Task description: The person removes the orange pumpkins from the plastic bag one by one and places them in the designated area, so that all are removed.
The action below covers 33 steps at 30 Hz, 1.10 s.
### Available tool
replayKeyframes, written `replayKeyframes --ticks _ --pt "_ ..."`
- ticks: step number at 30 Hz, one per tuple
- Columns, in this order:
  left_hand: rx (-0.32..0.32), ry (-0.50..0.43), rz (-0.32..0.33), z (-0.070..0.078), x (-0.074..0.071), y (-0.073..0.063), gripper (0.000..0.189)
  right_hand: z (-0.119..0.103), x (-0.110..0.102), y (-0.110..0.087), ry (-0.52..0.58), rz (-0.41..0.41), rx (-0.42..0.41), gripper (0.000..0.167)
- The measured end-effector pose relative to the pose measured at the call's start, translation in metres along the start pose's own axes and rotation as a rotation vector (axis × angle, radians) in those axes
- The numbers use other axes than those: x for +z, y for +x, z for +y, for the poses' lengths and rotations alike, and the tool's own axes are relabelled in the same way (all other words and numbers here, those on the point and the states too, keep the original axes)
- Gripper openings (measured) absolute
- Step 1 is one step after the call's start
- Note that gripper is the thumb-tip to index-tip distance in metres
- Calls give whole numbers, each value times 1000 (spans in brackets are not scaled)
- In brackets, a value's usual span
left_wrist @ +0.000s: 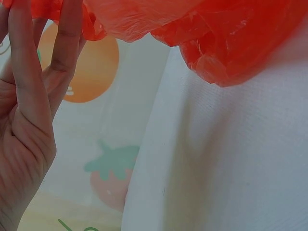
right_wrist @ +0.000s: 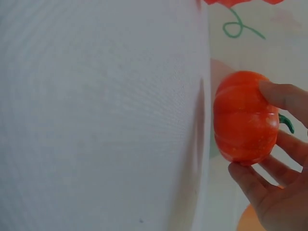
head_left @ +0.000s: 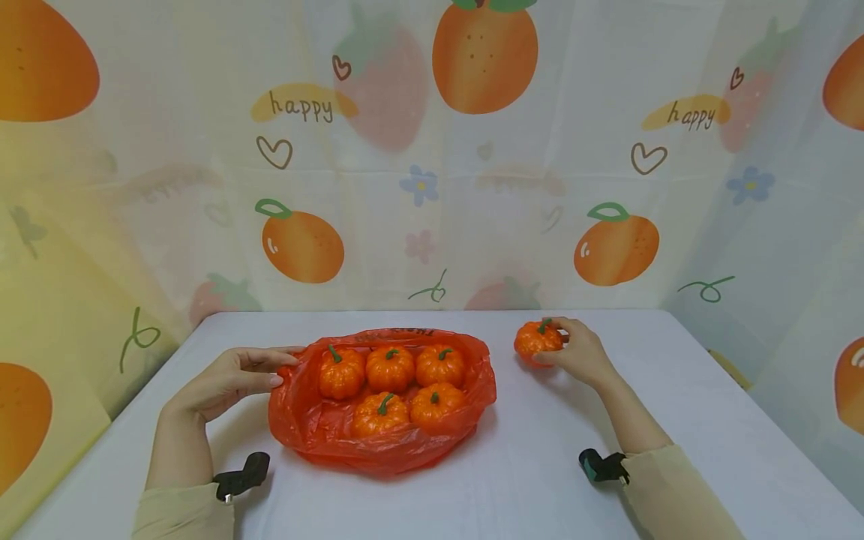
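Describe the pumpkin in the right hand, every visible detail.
The pumpkin is orange, ribbed and glossy, apparently plastic, with a curved green stem pointing up. It looks whole. The fingers of the right hand pinch its sides; it seems raised off the table, right of the red bag and apart from it.

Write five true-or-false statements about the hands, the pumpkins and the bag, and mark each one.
1. The right hand holds an orange pumpkin. True.
2. The left hand holds a pumpkin too. False: it holds the edge of the red plastic bag.
3. Five other pumpkins sit inside the bag. True.
4. The bag is tied shut. False: its mouth is open and the pumpkins show.
5. The held pumpkin has a green stem. True.
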State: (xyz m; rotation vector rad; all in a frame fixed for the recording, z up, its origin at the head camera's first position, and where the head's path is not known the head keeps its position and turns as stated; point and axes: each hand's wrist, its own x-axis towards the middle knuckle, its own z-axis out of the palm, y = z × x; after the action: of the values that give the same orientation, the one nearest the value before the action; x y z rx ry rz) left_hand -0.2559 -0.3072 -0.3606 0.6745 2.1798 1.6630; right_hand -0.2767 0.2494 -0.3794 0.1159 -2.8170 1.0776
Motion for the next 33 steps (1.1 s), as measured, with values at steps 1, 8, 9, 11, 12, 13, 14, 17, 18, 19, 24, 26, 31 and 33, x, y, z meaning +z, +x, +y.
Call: replayKeyframes --ticks 1,8,9,11,12,13,14,17,18,19,24,26,31,33 --pt "0 0 1 0 0 0 31 0 0 0 -5 -2 4 64" --pt "3 1 1 -1 0 0 31 0 1 -1 -20 -32 44 67" --pt "3 0 1 -1 0 0 31 1 1 -1 -20 -34 44 67" --pt "2 -2 1 -1 0 0 31 1 2 -1 -24 -37 44 66" --pt "2 -2 0 -1 0 0 31 1 2 -1 -27 -41 47 66" --pt "2 -2 1 -1 0 0 31 1 2 -1 -31 -44 51 67" --pt "1 -2 1 -1 0 0 31 1 2 -1 -34 -48 57 68" --pt "-3 1 4 -1 0 0 31 1 2 -2 -37 -59 72 70" --pt "-5 2 5 -1 0 0 31 1 2 -2 -38 -62 76 70" --pt "-6 3 6 -1 0 0 31 1 2 -2 -37 -65 78 71" --pt "-8 5 5 -1 0 0 32 0 2 -3 -33 -76 84 71" --pt "-12 8 6 -1 0 0 32 0 2 -3 -31 -79 87 71" --pt "-15 12 8 0 1 0 32 1 2 -3 -27 -79 85 70" --pt "-13 12 9 0 1 0 32 1 2 -2 -26 -77 82 69"
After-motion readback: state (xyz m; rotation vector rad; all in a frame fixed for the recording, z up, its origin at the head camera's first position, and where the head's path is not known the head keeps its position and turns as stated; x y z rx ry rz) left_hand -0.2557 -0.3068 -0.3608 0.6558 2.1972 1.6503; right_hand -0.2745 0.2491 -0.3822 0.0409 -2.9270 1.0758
